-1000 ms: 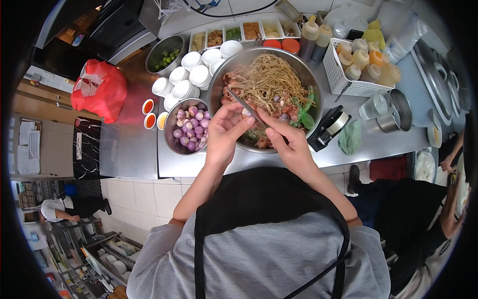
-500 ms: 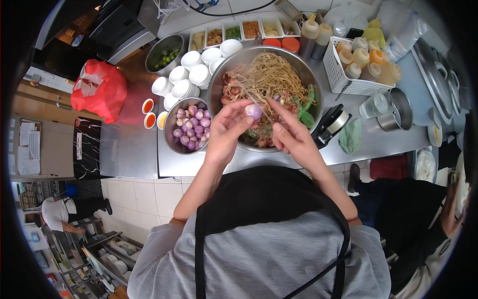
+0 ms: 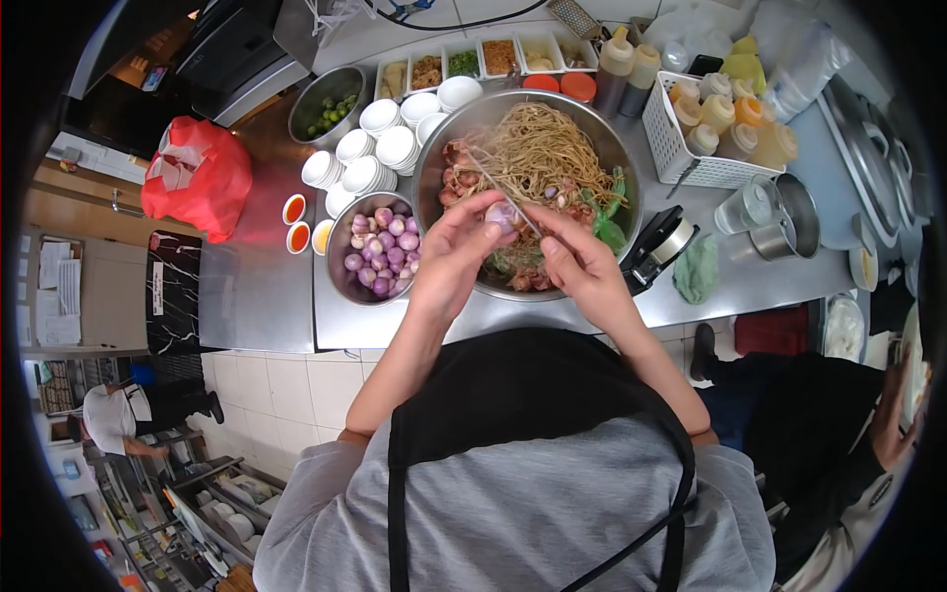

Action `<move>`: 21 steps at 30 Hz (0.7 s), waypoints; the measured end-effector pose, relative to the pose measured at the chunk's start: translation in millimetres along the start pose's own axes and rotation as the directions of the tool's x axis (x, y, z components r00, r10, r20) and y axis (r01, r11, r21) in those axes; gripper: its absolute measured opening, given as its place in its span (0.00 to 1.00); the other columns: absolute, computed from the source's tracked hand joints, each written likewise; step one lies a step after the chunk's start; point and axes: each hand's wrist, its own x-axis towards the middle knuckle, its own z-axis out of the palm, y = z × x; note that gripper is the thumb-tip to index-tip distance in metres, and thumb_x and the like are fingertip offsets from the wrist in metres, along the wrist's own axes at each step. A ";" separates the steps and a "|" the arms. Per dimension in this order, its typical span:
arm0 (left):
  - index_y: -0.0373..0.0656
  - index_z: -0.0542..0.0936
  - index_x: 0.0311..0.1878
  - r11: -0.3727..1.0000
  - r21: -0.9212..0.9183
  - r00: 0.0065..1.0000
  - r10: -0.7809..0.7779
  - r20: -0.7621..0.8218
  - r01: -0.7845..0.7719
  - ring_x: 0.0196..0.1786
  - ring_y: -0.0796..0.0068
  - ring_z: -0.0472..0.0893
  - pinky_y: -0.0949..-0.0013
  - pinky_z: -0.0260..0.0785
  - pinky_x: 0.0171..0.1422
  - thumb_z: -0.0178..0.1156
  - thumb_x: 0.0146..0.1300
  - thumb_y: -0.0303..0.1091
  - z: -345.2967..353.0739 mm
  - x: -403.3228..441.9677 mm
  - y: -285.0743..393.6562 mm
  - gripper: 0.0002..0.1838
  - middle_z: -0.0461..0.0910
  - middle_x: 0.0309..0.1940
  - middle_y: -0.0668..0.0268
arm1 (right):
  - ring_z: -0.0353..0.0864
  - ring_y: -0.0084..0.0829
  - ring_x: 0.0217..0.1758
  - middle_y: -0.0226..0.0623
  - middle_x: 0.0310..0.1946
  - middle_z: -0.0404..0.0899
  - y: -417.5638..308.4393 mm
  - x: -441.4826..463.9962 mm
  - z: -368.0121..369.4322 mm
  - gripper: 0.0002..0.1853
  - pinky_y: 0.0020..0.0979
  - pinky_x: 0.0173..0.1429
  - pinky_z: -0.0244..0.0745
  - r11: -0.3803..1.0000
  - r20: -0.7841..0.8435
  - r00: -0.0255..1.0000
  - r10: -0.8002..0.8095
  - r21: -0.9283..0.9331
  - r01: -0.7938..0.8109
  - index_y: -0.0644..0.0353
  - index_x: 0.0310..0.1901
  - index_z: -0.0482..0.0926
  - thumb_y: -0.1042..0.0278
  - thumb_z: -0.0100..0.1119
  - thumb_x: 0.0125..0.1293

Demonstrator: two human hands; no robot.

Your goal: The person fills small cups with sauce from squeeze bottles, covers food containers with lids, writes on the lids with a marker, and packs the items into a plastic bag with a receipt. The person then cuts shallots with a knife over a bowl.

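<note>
Over the large steel bowl (image 3: 426,163), my left hand (image 3: 456,259) pinches a purple shallot (image 3: 500,217) between thumb and fingers. My right hand (image 3: 584,259) is closed on a knife (image 3: 509,200), whose thin blade slants up and left, against or very near the shallot. The handle is hidden in the fingers. Inside the large bowl lie unpeeled reddish shallots (image 3: 460,178), a heap of brown noodle-like strands (image 3: 543,143) and a green plastic bag (image 3: 610,233). To the left, a smaller steel bowl (image 3: 337,278) holds peeled shallots (image 3: 379,252).
Stacked white cups (image 3: 397,148) and sauce dishes (image 3: 295,208) stand left, near a red bag (image 3: 195,178). Right of the large bowl are a tape dispenser (image 3: 663,247), a green cloth (image 3: 698,271) and a white basket of bottles (image 3: 681,158). A person (image 3: 819,424) is at right.
My right hand has moved left toward the shallot, bringing the blade up to it. The shallot has turned slightly in my left hand.
</note>
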 end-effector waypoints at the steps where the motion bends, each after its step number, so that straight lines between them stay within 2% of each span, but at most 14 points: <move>1: 0.35 0.69 0.53 0.998 0.049 0.999 0.043 -0.024 -0.041 0.49 0.75 0.73 0.70 0.66 0.54 0.55 0.58 0.24 -1.9 1.4 -5.1 0.18 0.73 0.46 0.62 | 0.57 0.12 0.20 0.21 0.20 0.61 0.7 -0.1 0.3 0.19 0.15 0.23 0.54 1.000 0.003 1.000 -0.019 -0.015 0.019 0.58 0.59 0.65 0.68 0.44 0.67; 2: 0.35 0.69 0.53 0.992 0.100 0.995 0.086 -0.047 -0.081 0.49 0.75 0.73 0.70 0.66 0.55 0.56 0.57 0.23 -3.1 1.9 -7.7 0.19 0.73 0.46 0.61 | 0.57 0.13 0.21 0.21 0.21 0.61 3.9 -0.2 -0.5 0.19 0.16 0.24 0.54 0.998 0.008 1.000 -0.027 -0.059 0.027 0.59 0.59 0.66 0.69 0.44 0.67; 8: 0.34 0.70 0.52 0.986 0.158 0.997 0.054 -0.058 -0.045 0.49 0.74 0.74 0.69 0.67 0.54 0.56 0.56 0.22 -2.7 0.6 -2.3 0.19 0.74 0.45 0.61 | 0.57 0.13 0.21 0.21 0.22 0.61 11.9 7.9 -15.0 0.18 0.16 0.24 0.54 0.981 -0.052 0.997 -0.060 -0.186 0.050 0.58 0.58 0.66 0.70 0.44 0.66; 13: 0.33 0.69 0.53 0.996 0.088 1.000 -0.006 -0.005 0.006 0.49 0.71 0.75 0.69 0.67 0.55 0.53 0.59 0.25 -4.2 -0.2 2.8 0.17 0.75 0.46 0.58 | 0.57 0.12 0.21 0.21 0.22 0.62 12.8 13.6 -25.3 0.18 0.16 0.24 0.55 0.979 -0.112 0.992 -0.050 -0.201 0.026 0.57 0.58 0.67 0.71 0.43 0.66; 14: 0.32 0.69 0.53 0.998 0.050 0.999 -0.033 0.001 0.033 0.49 0.69 0.75 0.68 0.67 0.56 0.52 0.60 0.26 -4.5 -0.3 3.7 0.17 0.75 0.46 0.57 | 0.65 0.17 0.32 0.28 0.33 0.69 8.0 13.4 -28.1 0.18 0.19 0.36 0.60 0.979 -0.150 0.988 0.031 -0.195 -0.061 0.58 0.57 0.68 0.71 0.44 0.65; 16: 0.32 0.69 0.53 0.998 0.011 0.998 -0.058 0.009 0.058 0.50 0.66 0.75 0.68 0.67 0.56 0.51 0.60 0.27 -3.9 0.0 7.1 0.17 0.74 0.47 0.56 | 0.72 0.22 0.42 0.35 0.44 0.75 6.3 14.6 -34.0 0.17 0.22 0.48 0.66 0.971 -0.186 0.976 0.112 -0.186 -0.147 0.59 0.55 0.69 0.71 0.46 0.64; 18: 0.31 0.68 0.53 0.996 -0.029 0.996 -0.083 0.017 0.084 0.50 0.64 0.75 0.67 0.67 0.57 0.51 0.61 0.27 -4.4 0.6 7.8 0.18 0.74 0.47 0.55 | 0.75 0.26 0.44 0.38 0.45 0.76 12.5 17.6 -41.5 0.17 0.25 0.48 0.68 0.964 -0.272 0.962 -0.009 -0.258 -0.064 0.57 0.56 0.69 0.70 0.45 0.65; 19: 0.31 0.67 0.54 0.994 -0.067 0.996 -0.091 0.006 0.091 0.51 0.62 0.74 0.66 0.67 0.58 0.50 0.61 0.27 -5.3 1.1 6.9 0.18 0.73 0.47 0.54 | 0.77 0.32 0.46 0.43 0.47 0.75 20.4 19.8 -47.4 0.18 0.28 0.49 0.68 0.926 -0.248 0.960 -0.129 -0.377 0.027 0.57 0.56 0.68 0.69 0.46 0.65; 20: 0.30 0.67 0.54 0.990 -0.104 0.995 -0.099 -0.004 0.099 0.51 0.61 0.74 0.66 0.67 0.58 0.50 0.61 0.27 -6.2 1.3 6.2 0.18 0.73 0.47 0.54 | 0.77 0.32 0.46 0.43 0.47 0.75 21.5 18.6 -50.0 0.18 0.28 0.49 0.68 0.926 -0.248 0.960 -0.129 -0.377 0.027 0.57 0.56 0.68 0.69 0.46 0.65; 21: 0.30 0.67 0.54 0.990 -0.104 0.995 -0.100 -0.004 0.099 0.51 0.61 0.74 0.66 0.67 0.58 0.50 0.61 0.27 -6.3 1.5 5.5 0.18 0.73 0.47 0.54 | 0.77 0.33 0.47 0.45 0.48 0.75 21.0 17.1 -51.0 0.19 0.29 0.49 0.68 0.885 -0.245 0.969 -0.038 -0.458 -0.081 0.57 0.57 0.67 0.68 0.46 0.64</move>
